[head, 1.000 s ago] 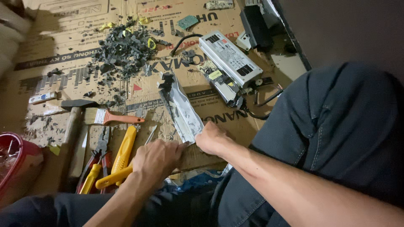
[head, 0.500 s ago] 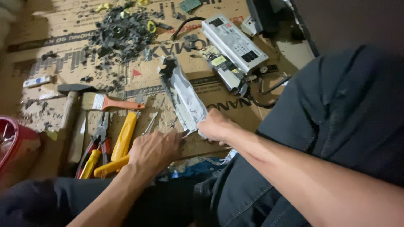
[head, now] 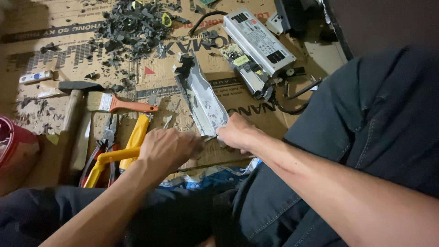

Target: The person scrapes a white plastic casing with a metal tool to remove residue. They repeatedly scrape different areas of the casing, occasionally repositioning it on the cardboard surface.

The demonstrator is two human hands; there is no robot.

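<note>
Head view: right hand (head: 238,133) closed on the near end of a long grey metal housing (head: 201,98), lying on flattened cardboard (head: 256,114) and running away from the knees; left hand (head: 167,148) curled, knuckles up, just beside that same end, whether pinching anything cannot be told; yellow-handled tool (head: 116,155), red-handled pliers (head: 103,146), orange-handled brush (head: 119,104) and hammer (head: 73,110) just to the left; heap of dark broken scraps (head: 132,27) farther off; grey boxed electronic unit (head: 258,39) beyond the housing; red container (head: 16,148) at the left edge
</note>
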